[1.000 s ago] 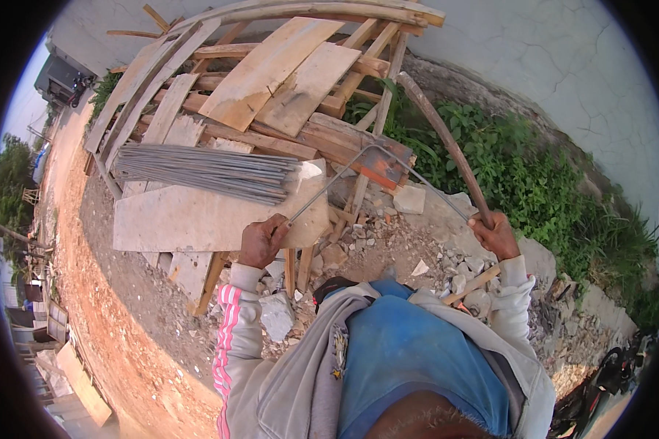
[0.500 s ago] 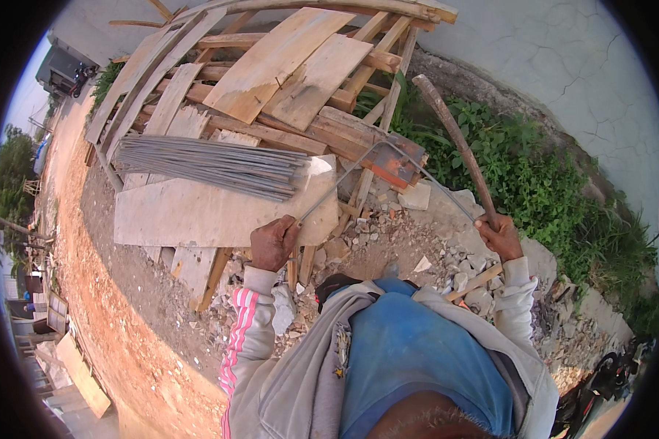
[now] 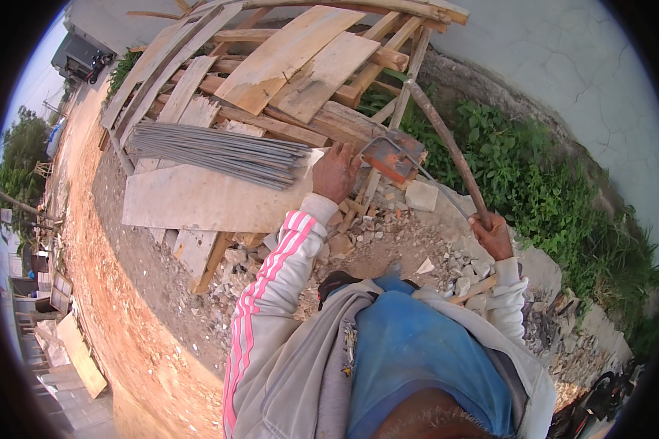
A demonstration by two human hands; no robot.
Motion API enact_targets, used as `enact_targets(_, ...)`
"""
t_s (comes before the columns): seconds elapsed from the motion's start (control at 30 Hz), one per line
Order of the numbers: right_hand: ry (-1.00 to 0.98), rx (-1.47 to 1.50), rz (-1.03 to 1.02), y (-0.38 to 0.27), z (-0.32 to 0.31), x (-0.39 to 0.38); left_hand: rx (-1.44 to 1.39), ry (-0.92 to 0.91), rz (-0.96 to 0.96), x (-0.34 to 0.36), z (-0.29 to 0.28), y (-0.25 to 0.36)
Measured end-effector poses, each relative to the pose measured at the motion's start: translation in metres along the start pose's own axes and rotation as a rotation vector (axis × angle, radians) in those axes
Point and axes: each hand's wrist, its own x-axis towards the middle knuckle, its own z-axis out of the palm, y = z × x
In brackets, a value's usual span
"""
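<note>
A thin grey steel rod (image 3: pixel 436 179), bent at an angle, runs across a rust-coloured block (image 3: pixel 395 159) on the timber. My left hand (image 3: pixel 335 173) is closed around the rod just left of its bend, hiding that end. With my right hand (image 3: pixel 493 237) I grip the lower end of a long brown bar (image 3: pixel 450 139), which slants up and away to the left. The rod's other end reaches my right hand; whether the fingers hold it too is unclear. A bundle of straight steel rods (image 3: pixel 220 152) lies on a board (image 3: pixel 198 201) left of my left hand.
Planks and plywood sheets (image 3: pixel 293 58) are stacked loosely at the far side. Broken rubble (image 3: pixel 366 241) covers the ground before me. Green weeds (image 3: pixel 512 157) grow along a cracked grey wall (image 3: pixel 556 58) on the right. A dirt road (image 3: pixel 110 271) runs along the left.
My left hand has moved forward and right, from the rod's near end to beside its bend. The upper end of the brown bar has swung slightly left and down.
</note>
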Motion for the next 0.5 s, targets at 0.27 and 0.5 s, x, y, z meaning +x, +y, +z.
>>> enact_targets(0.27, 0.171, -0.199, -0.236, -0.014, -0.005, -0.01, -0.118, -0.021, -0.003, 0.025, 0.047, -0.01)
enact_targets(0.5, 0.276, -0.503, -0.163, -0.011, -0.054, -0.032, -0.144, 0.014, -0.031, 0.025, 0.049, -0.008)
